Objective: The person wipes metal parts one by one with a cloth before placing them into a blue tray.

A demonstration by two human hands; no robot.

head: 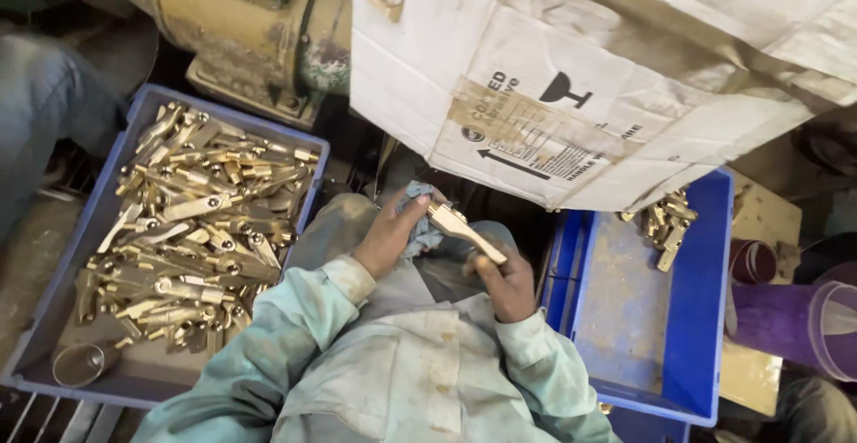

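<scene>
I hold a long brass part [464,230] over my lap. My right hand [504,282] grips its lower end. My left hand [390,233] presses a grey-blue cloth [416,204] against its upper end. Both sleeves are pale green and dusty. To my left, a blue crate [54,305] is heaped with several similar brass parts [192,229]. On my right, a second blue crate [643,318] holds a small pile of brass parts [665,220] in its far corner.
A worn white cardboard box [580,77] overhangs the right crate and my hands. A yellowish machine housing [259,28] stands at the back. A small round metal cup [79,363] lies in the left crate. A purple plastic container [803,313] sits at the right edge.
</scene>
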